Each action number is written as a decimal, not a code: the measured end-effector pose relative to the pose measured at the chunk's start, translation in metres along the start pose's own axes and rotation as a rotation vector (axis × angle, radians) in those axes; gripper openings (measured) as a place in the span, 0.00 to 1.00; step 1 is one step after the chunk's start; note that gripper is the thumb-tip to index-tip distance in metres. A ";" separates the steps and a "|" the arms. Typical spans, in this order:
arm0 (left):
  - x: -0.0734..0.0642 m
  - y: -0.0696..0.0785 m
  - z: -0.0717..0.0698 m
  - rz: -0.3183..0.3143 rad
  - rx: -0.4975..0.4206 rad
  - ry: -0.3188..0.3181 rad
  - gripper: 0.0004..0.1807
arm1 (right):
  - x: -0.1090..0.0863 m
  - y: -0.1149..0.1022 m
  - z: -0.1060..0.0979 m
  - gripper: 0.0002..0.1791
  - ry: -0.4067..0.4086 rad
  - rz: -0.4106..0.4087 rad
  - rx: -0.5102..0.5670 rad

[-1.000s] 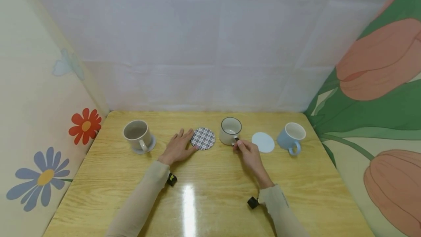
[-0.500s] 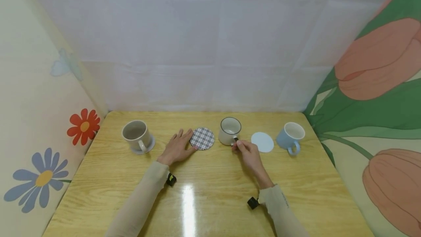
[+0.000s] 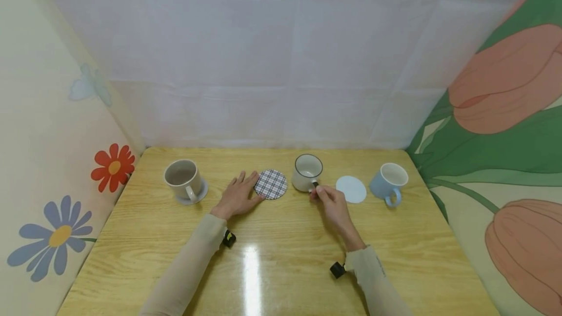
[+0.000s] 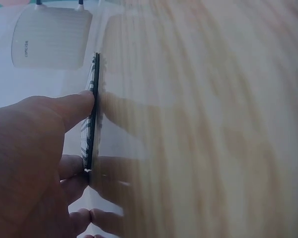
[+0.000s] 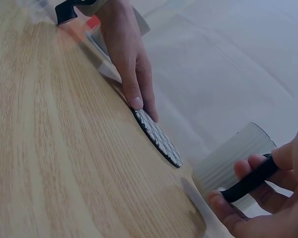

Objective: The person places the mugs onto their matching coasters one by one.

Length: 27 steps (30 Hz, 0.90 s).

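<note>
My right hand (image 3: 331,204) pinches the black handle (image 5: 251,178) of a white ribbed mug (image 5: 236,153) with a dark rim. That mug (image 3: 306,174) appears upright and seems slightly off the tabletop in the wrist views. To its left, a round black-and-white plaid coaster (image 3: 271,184) lies flat on the wooden table. My left hand (image 3: 239,196) rests beside this coaster, its fingers extended. The thumb touches the near edge of the coaster (image 4: 92,114), and the index finger is at its left edge.
A grey mug (image 3: 181,178) stands on a pale coaster (image 3: 203,193) at the left. Right of the middle lies a pale blue round coaster (image 3: 351,189), with a light blue mug (image 3: 386,182) beyond it. A white cloth (image 3: 281,87) hangs behind the wooden table (image 3: 290,257).
The dark-rimmed mug has risen very slightly with my right hand on its handle. My left hand and the plaid coaster have stayed in place.
</note>
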<state>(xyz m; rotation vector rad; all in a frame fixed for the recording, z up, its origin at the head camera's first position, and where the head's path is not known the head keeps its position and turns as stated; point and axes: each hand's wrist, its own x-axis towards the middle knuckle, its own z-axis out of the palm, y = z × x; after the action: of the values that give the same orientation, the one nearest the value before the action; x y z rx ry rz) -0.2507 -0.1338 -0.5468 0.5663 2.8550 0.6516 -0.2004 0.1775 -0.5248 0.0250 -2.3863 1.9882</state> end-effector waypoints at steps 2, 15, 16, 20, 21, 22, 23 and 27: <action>0.000 0.000 0.000 0.001 -0.003 0.001 0.44 | 0.000 -0.001 0.000 0.20 -0.006 -0.003 0.008; -0.001 0.001 0.001 -0.008 -0.025 -0.010 0.45 | -0.001 -0.002 0.003 0.18 -0.006 -0.011 0.039; -0.001 0.002 0.001 -0.010 -0.025 -0.013 0.45 | -0.001 -0.002 0.003 0.18 -0.009 -0.011 0.041; 0.000 0.001 0.000 -0.015 -0.022 -0.015 0.45 | 0.000 -0.004 0.005 0.18 -0.015 -0.021 0.039; 0.000 0.001 0.000 -0.016 -0.023 -0.018 0.45 | 0.001 -0.004 0.005 0.18 -0.015 -0.023 0.040; 0.000 0.001 0.000 -0.016 -0.022 -0.018 0.45 | 0.001 -0.005 0.006 0.18 -0.014 -0.025 0.040; 0.000 0.001 0.000 -0.018 -0.022 -0.020 0.45 | 0.001 -0.005 0.007 0.18 -0.011 -0.029 0.038; 0.000 0.002 0.000 -0.016 -0.028 -0.021 0.45 | 0.002 -0.005 0.007 0.18 -0.010 -0.025 0.040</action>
<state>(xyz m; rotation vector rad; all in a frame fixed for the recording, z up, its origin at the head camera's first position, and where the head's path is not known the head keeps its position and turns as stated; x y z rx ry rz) -0.2499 -0.1323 -0.5454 0.5425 2.8231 0.6777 -0.2019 0.1694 -0.5213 0.0655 -2.3395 2.0297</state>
